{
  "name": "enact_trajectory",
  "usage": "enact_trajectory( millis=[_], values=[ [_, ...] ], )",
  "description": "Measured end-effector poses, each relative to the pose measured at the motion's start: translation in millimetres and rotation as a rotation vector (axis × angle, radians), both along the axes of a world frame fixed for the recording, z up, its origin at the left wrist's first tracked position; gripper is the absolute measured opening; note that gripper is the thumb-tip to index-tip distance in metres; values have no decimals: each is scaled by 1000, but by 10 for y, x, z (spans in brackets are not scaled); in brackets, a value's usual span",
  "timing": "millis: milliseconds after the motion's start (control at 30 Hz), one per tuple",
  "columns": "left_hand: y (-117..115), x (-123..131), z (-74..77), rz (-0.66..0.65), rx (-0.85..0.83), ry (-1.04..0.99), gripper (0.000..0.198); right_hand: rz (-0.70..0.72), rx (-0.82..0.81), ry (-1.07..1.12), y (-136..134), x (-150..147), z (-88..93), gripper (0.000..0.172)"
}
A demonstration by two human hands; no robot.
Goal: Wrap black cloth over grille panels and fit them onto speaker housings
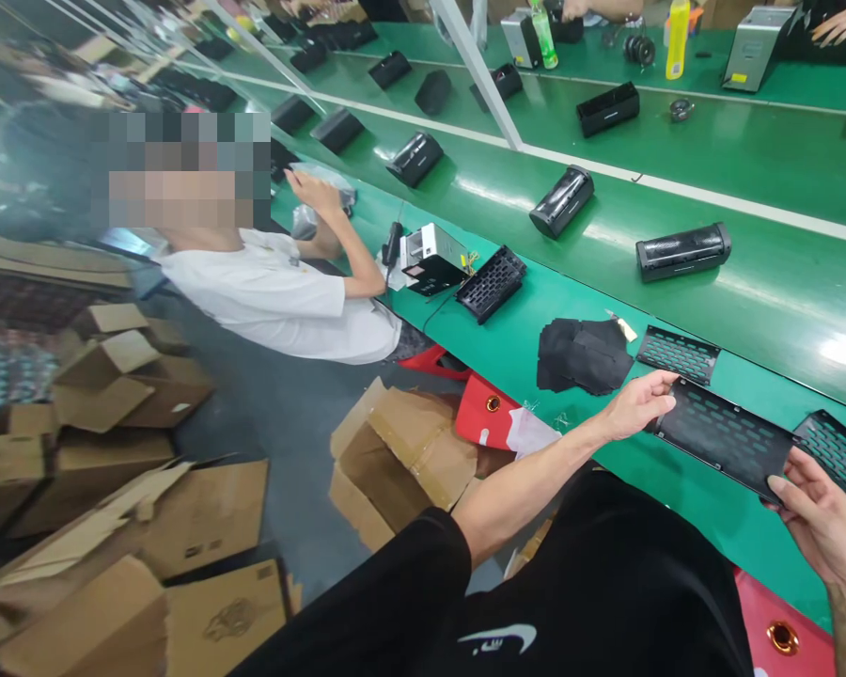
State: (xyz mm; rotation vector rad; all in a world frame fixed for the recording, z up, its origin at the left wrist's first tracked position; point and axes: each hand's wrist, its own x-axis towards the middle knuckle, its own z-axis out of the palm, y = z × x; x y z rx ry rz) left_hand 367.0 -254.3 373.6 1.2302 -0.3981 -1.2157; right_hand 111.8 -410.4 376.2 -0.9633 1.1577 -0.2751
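A black slotted speaker grille (729, 432) with dark mesh over its slots is held up between my two hands above the green bench. My left hand (641, 402) pinches its left end, thumb on top. At its right end, my right hand (814, 503) grips the corner between thumb and fingers. Another slotted grille (679, 354) lies on the bench just behind the held one. One more grille (838, 456) rests by my right hand. A stack of black mesh sheets (582, 357) lies to the left, beside a small pale-tipped tool (621, 325).
Black cylindrical speakers (562, 201) stand along the green conveyor (606, 254). A co-worker in a white shirt (260, 287) sits at the left, near a silver-and-black box (433, 256) and another grille (492, 282). Open cardboard boxes (401, 451) fill the floor by the bench.
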Motion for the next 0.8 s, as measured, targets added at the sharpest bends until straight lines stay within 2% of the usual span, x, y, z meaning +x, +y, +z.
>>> enact_trajectory(
  millis=[333, 567, 800],
  values=[
    [28, 63, -53, -14, 10, -85, 60, 38, 129, -74, -53, 83, 134, 58],
    [8, 134, -115, 6, -27, -85, 62, 112, 145, -87, -77, 111, 149, 54],
    [-25, 248, -161, 47, -7, -57, 64, 158, 119, -44, -126, 274, 135, 50]
  ],
)
